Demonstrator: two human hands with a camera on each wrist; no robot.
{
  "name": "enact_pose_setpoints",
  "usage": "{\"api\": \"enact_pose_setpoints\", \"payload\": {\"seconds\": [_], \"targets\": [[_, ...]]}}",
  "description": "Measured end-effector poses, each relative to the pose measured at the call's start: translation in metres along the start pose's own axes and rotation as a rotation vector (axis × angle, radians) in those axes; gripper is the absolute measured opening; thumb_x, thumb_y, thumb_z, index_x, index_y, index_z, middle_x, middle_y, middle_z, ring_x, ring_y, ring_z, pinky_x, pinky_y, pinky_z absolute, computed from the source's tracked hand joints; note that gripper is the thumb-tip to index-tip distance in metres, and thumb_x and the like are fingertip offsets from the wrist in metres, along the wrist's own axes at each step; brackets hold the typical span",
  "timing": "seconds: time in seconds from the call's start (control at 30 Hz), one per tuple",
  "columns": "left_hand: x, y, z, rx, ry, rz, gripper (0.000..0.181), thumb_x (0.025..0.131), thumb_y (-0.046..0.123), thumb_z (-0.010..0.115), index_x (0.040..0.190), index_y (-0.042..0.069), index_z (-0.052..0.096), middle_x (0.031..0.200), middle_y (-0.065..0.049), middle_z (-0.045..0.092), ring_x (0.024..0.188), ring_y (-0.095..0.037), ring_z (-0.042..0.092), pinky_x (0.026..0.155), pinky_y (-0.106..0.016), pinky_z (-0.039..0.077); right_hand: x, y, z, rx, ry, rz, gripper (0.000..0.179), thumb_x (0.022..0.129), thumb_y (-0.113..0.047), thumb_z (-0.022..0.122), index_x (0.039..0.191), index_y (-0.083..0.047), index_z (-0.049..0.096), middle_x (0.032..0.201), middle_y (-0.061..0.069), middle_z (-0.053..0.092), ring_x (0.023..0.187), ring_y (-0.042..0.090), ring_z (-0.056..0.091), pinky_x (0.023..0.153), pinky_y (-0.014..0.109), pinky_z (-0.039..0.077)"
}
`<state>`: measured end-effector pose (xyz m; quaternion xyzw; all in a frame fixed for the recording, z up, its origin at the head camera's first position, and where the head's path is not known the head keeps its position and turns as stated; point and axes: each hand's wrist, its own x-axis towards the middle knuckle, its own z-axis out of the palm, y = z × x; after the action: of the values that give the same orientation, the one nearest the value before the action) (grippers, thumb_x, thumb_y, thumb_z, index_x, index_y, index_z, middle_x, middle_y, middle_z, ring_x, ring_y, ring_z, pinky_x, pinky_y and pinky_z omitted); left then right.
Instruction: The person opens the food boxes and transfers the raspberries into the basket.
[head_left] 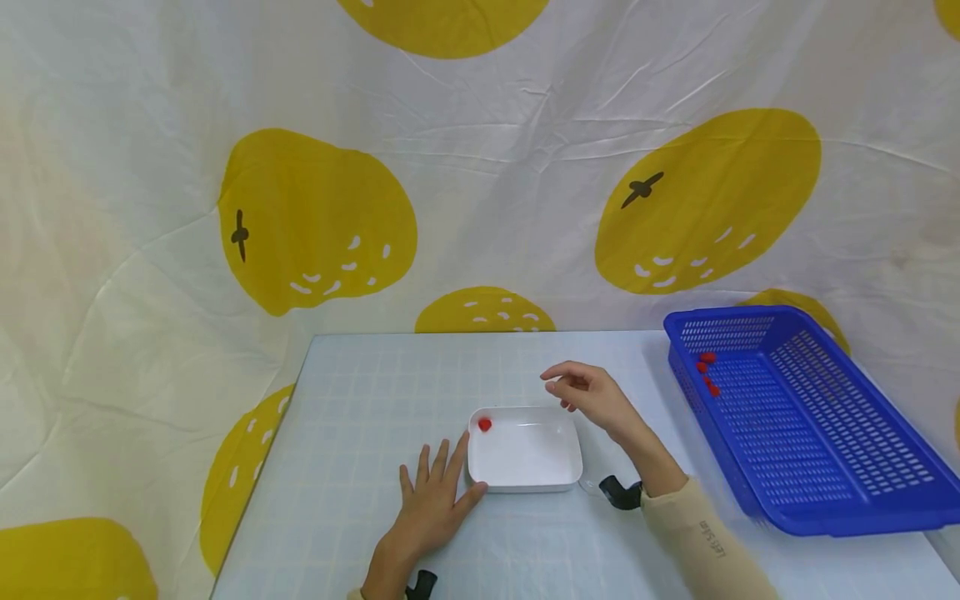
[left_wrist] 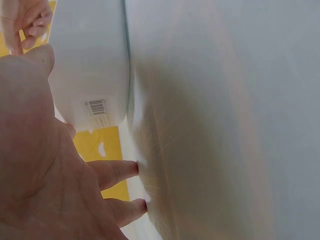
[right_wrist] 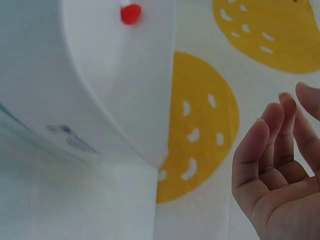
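Observation:
A white rectangular tray point(head_left: 525, 450) sits on the table with one small round red thing point(head_left: 485, 424) in its far left corner. My left hand point(head_left: 432, 504) lies with fingers spread at the tray's left side, thumb and index finger at its edge. In the left wrist view a barcode label point(left_wrist: 97, 107) shows on the tray's outer wall. Over the tray's far right corner hangs my right hand point(head_left: 592, 394), fingers loosely bent. Nothing shows between thumb and fingers of that hand point(right_wrist: 285, 165) in the right wrist view.
A blue perforated basket point(head_left: 817, 510) stands at the right of the table, with several small red pieces point(head_left: 707, 357) at its left end. A small clear round object point(head_left: 590, 484) lies by the tray's near right corner. Behind the table hangs a white cloth point(head_left: 495, 208) with yellow fruit prints.

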<state>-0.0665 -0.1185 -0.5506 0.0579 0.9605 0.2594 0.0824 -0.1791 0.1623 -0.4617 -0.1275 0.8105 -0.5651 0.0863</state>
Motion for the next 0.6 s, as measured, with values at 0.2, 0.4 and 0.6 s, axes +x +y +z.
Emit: {"api": "enact_pose_setpoints", "payload": {"seconds": [0.2,0.4,0.6], "targets": [[0.0,0.001,0.0,0.009,-0.009,-0.011,0.085,0.093,0.07,0.048,0.161,0.029,0.018,0.162,-0.018,0.025,0.148,-0.049,0.007,0.107,-0.075,-0.006,0.001,0.007,0.034,0.034,-0.046,0.0,0.021,0.097,-0.025,0.069,0.115,-0.014,0.072,0.091,0.027,0.061,0.081,0.043,0.059,0.071,0.05,0.055],[0.0,0.0,0.0,0.005,-0.015,-0.004,0.085,0.093,0.069,0.049,0.161,0.029,0.018,0.161,-0.02,0.026,0.147,-0.05,0.008,0.106,-0.077,-0.006,-0.003,0.005,0.061,0.058,-0.097,0.011,0.022,0.098,-0.014,0.066,0.118,-0.004,0.07,0.087,0.012,0.065,0.081,0.048,0.059,0.069,0.045,0.055],[0.001,-0.001,0.0,0.012,-0.019,-0.006,0.084,0.094,0.069,0.048,0.162,0.029,0.017,0.162,-0.018,0.025,0.148,-0.049,0.006,0.106,-0.076,-0.007,0.003,0.029,0.078,0.033,-0.137,0.006,0.027,0.097,-0.017,0.068,0.122,-0.007,0.07,0.084,0.019,0.065,0.074,0.042,0.06,0.061,0.037,0.053]]}}
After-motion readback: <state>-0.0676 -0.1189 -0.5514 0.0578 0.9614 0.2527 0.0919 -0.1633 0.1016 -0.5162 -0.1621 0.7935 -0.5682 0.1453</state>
